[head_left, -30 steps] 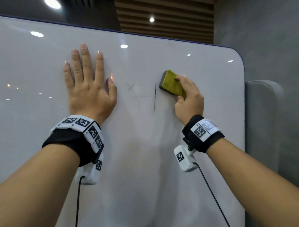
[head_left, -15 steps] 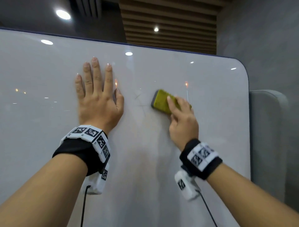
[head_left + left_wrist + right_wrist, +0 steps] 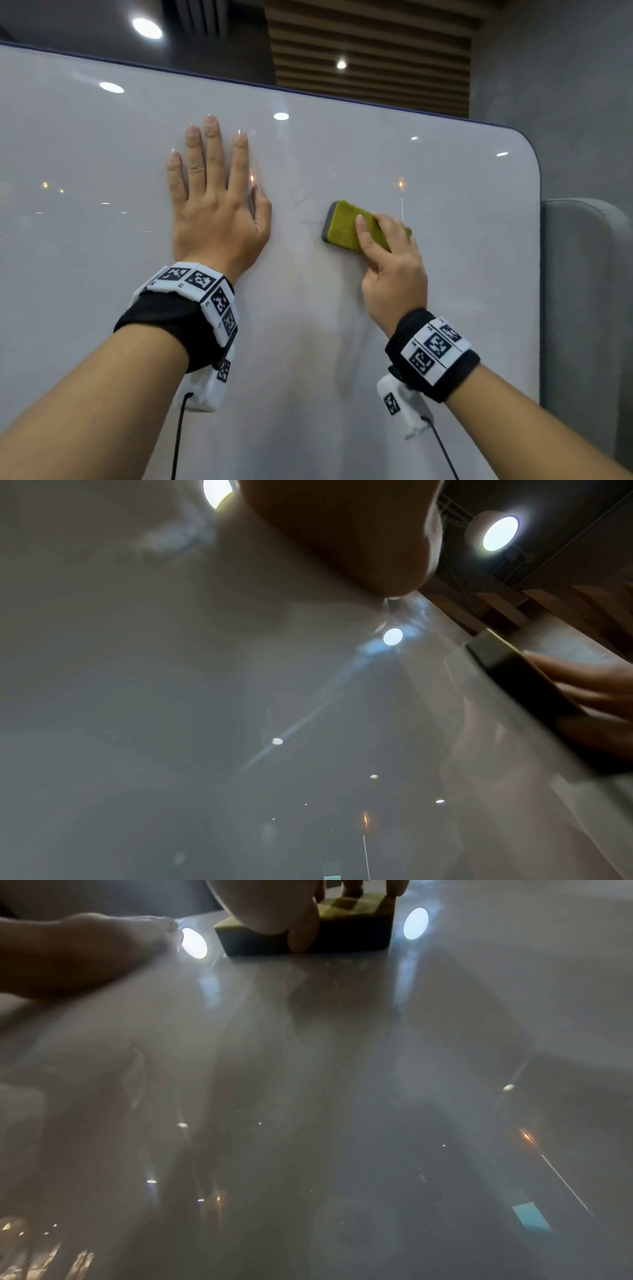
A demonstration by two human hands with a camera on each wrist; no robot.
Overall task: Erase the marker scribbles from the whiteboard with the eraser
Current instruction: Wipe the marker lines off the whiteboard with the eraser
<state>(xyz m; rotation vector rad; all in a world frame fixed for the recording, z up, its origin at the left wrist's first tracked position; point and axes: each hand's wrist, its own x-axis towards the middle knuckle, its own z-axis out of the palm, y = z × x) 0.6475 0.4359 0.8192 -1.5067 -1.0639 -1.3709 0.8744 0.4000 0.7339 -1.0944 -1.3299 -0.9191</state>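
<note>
The whiteboard point(image 3: 342, 342) fills most of the head view. My right hand point(image 3: 387, 260) grips a yellow-green eraser point(image 3: 346, 226) with a grey base and presses it flat against the board. Faint grey marker scribbles point(image 3: 303, 209) remain just left of the eraser, between it and my left thumb. My left hand point(image 3: 212, 205) lies flat on the board with straight fingers. In the right wrist view the eraser point(image 3: 342, 931) sits under my fingers point(image 3: 301, 928). The left wrist view shows the eraser point(image 3: 520, 680) edge-on at the right.
A grey padded panel point(image 3: 589, 308) stands just beyond the board's right edge. A grey wall and a slatted wooden ceiling with round lights lie behind the board. The board's rounded top right corner point(image 3: 524, 144) is close to the eraser's side.
My right hand has swept the eraser leftward over the dark vertical stroke, which is gone. Only faint lines are left. The left hand has stayed flat on the board.
</note>
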